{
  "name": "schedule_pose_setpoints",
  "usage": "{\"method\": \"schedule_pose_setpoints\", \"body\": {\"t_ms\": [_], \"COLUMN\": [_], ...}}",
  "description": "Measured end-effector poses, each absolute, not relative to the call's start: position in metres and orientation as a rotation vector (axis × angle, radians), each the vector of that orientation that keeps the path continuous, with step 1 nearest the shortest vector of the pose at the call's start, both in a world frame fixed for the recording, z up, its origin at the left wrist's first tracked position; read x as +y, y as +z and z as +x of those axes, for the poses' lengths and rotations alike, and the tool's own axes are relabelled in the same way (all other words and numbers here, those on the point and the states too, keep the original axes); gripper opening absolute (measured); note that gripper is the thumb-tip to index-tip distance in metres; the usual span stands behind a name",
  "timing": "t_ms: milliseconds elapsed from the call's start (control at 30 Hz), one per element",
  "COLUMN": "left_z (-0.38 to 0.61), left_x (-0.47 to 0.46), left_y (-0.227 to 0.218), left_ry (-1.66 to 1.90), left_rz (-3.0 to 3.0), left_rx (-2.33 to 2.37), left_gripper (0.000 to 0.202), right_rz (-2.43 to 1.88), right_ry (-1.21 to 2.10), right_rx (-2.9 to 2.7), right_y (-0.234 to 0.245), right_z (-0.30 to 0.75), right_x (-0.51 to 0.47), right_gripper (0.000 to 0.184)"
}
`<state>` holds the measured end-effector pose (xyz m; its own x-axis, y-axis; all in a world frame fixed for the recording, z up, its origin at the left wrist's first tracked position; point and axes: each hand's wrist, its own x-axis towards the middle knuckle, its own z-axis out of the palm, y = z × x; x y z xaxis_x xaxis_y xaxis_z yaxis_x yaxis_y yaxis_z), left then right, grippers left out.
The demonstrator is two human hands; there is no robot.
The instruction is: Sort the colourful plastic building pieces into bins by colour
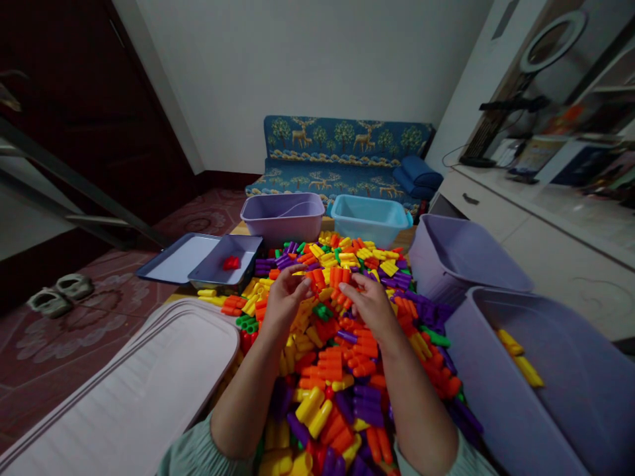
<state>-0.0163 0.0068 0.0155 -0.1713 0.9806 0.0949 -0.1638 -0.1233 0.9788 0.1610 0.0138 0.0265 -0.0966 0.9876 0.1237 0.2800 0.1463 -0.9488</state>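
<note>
Both hands are raised over the middle of a big heap of bullet-shaped plastic building blocks in orange, yellow, purple, green and red. My left hand is closed, its thumb and fingers pinching an orange building block. Close to its right, my right hand grips another orange building block, with the thumb pressed on its near side. The two held blocks are close together; whether they touch I cannot tell. A green block lies in the heap just below the hands.
Behind the heap stand a purple bin and a light blue bin. An open tin case with red pieces is at left, above stacked pale lids. At right are a purple bin and another bin holding yellow blocks.
</note>
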Motion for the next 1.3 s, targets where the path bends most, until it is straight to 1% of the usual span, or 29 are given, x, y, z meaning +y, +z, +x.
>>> {"method": "schedule_pose_setpoints", "body": {"t_ms": [67,133,367,533,633,733,833,867,900,1033,1167,1233,1300], "left_z": [-0.016,-0.015,-0.013,-0.011,-0.01,-0.009,-0.008,-0.008,-0.008,-0.01,-0.012,-0.012,-0.01], "left_x": [0.007,0.008,0.005,0.0,0.0,0.001,0.003,0.003,0.004,0.005,0.005,0.004,0.003], "left_y": [0.017,0.017,0.015,0.018,0.015,0.013,0.013,0.013,0.014,0.014,0.016,0.017,0.018], "left_ry": [1.465,1.452,1.393,1.281,1.252,1.277,1.309,1.322,1.343,1.411,1.367,1.32,1.272], "left_rz": [1.003,0.998,1.121,1.286,1.402,1.387,1.222,1.163,1.112,1.021,1.058,1.102,1.146], "left_rx": [1.088,1.075,1.083,1.106,1.154,1.159,1.144,1.141,1.143,1.143,1.106,1.085,1.092], "left_gripper": [0.052,0.051,0.047,0.049,0.049,0.044,0.045,0.046,0.047,0.049,0.053,0.05,0.046], "right_rz": [-1.206,-1.177,-1.136,-1.17,-1.168,-1.157,-1.179,-1.192,-1.206,-1.195,-1.131,-1.094,-1.093], "right_ry": [1.152,1.22,1.324,1.391,1.383,1.375,1.342,1.323,1.301,1.181,1.033,0.977,1.01], "right_rx": [-1.454,-1.43,-1.532,-1.516,-1.514,-1.493,-1.432,-1.419,-1.416,-1.459,-1.538,-1.576,-1.564], "right_y": [0.027,0.028,0.026,0.034,0.036,0.031,0.021,0.018,0.017,0.02,0.029,0.028,0.024], "right_z": [0.158,0.156,0.154,0.155,0.154,0.152,0.152,0.152,0.153,0.156,0.153,0.15,0.147], "right_x": [0.012,0.011,0.01,0.005,0.004,0.006,0.01,0.012,0.013,0.014,0.011,0.01,0.01], "right_gripper": [0.026,0.026,0.022,0.019,0.018,0.02,0.04,0.045,0.046,0.032,0.03,0.027,0.028]}}
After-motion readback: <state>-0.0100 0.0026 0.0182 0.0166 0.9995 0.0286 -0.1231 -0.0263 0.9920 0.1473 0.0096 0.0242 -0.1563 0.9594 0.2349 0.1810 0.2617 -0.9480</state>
